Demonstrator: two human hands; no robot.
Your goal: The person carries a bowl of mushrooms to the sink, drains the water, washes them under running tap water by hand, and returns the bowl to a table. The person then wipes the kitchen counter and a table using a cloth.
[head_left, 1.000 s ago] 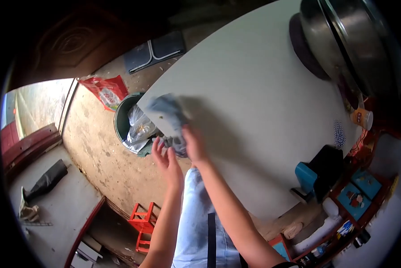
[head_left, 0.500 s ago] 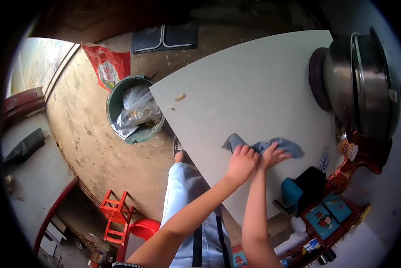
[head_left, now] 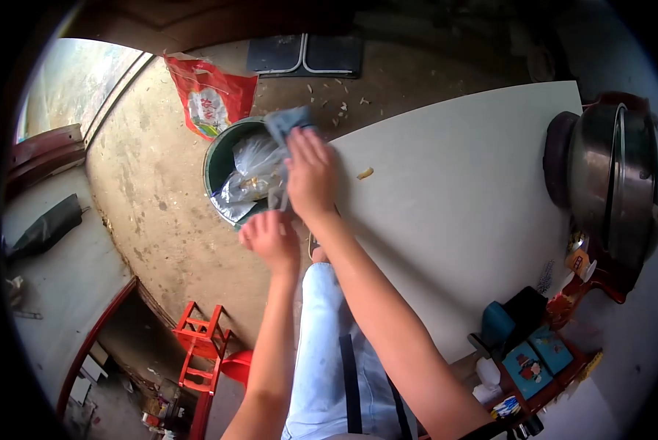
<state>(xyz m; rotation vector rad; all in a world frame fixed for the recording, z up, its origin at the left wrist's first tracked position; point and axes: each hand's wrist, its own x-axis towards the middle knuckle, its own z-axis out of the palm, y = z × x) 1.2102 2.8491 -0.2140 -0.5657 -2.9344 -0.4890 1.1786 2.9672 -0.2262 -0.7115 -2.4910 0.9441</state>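
My right hand (head_left: 310,172) holds a blue-grey cloth (head_left: 288,123) at the left corner of the pale table (head_left: 446,205), beside the green bin (head_left: 210,172). My left hand (head_left: 271,240) is at the near side of the bin, fingers curled and slightly blurred. What those fingers hold, if anything, does not show. Clear plastic bags (head_left: 250,180) with scraps lie in the bin. A small tan scrap (head_left: 365,174) rests on the tabletop, right of my right hand.
A red printed bag (head_left: 211,99) stands behind the bin, near a dark folded chair (head_left: 304,57). A red stool (head_left: 200,345) is at lower left. Large metal pots (head_left: 600,172) stand at the table's right end, with a teal-and-black object (head_left: 508,319) at the near edge.
Both hands have left the middle of the table and moved left to the bin. The cloth has travelled with my right hand; my left hand has let go of it. The view has shifted.
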